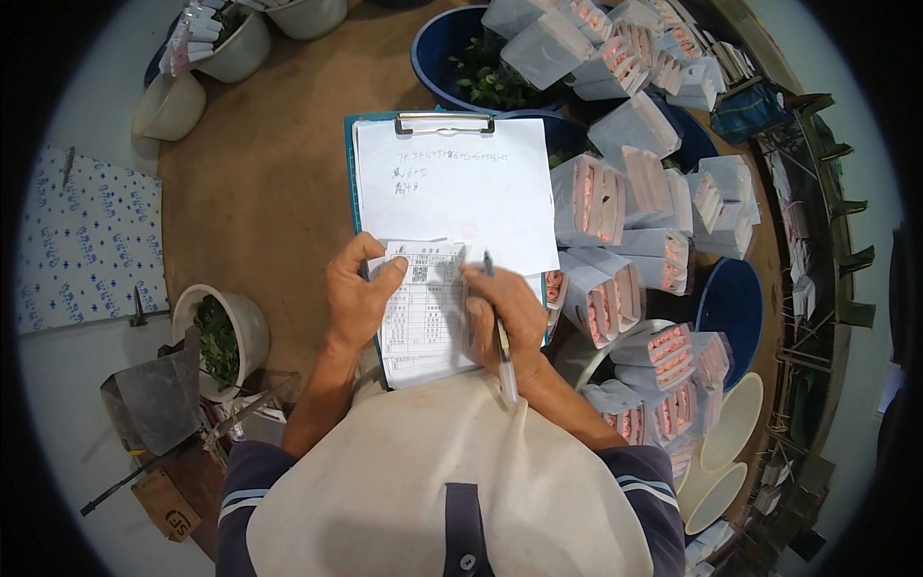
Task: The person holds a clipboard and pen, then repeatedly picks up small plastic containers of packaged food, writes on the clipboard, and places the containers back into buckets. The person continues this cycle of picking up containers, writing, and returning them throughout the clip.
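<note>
A clipboard (349,173) with a metal clip (445,125) lies before my body, bearing a white sheet (461,202) with a few handwritten lines. Over its lower part rests a stack of printed forms (422,317) with a table and a square code. My left hand (364,288) grips the left edge of the forms and clipboard, thumb on top. A pen (502,339) sits between the fingers of my right hand (508,314), its upper end pointing away from me. The fingertips of this hand are at the right edge of the forms, slightly blurred.
Paper-wrapped bunches of pink roses (598,202) stand at the right in and around blue tubs (730,317). Pale buckets (220,339) stand at the left and top left. A metal rack (815,346) runs along the right; a cardboard box (166,505) lies at lower left.
</note>
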Motion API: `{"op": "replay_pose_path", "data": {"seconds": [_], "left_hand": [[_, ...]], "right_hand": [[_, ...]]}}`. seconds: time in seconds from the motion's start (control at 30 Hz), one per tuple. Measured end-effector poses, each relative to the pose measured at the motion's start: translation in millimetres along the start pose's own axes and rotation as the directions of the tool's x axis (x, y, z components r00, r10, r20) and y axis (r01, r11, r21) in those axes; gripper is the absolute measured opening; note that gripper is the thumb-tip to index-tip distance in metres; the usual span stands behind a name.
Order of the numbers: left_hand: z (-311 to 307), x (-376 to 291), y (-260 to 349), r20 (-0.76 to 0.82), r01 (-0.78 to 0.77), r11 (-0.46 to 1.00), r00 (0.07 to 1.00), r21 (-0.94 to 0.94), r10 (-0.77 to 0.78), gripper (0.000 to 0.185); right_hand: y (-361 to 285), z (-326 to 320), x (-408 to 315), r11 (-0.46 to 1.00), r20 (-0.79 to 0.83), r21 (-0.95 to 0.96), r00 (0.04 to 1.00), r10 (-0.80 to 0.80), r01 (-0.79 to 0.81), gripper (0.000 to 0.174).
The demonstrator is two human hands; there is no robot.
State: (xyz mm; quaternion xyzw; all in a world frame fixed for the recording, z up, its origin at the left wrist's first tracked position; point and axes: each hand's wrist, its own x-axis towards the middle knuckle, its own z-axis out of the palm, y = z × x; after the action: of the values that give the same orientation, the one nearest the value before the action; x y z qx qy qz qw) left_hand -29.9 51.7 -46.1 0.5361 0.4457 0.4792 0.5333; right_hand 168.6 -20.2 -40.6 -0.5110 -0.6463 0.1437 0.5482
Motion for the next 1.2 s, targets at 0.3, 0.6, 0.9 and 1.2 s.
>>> {"op": "replay_pose_path", "data": {"seconds": [0.3,0.6,0.9,1.2], "left_hand": [[0,0,0,0.068,0.04,0.99,0.997,-0.138,-0.031,0.019],[2,3,6,0.119,-0.043,0.998,0.992,-0.04,0.048,0.025],[6,1,17,0.103,0.039,0.999,0.994,0.013,-0.04,0.023],[6,3,14,0.121,0.075,0.995,0.989,0.062,-0.082,0.021]], "right_hand": [[6,-2,35,0.893,0.228,0.175,0.899,0.373,-0.415,0.027],[10,-12,60,0.798,0.311,0.353,0.865,0.393,-0.489,0.024],[10,5,47,0.875,0.079,0.243,0.908,0.412,-0.418,0.027],[12,3,45,0.872,0.052,0.271,0.911,0.41,-0.408,0.025]]}}
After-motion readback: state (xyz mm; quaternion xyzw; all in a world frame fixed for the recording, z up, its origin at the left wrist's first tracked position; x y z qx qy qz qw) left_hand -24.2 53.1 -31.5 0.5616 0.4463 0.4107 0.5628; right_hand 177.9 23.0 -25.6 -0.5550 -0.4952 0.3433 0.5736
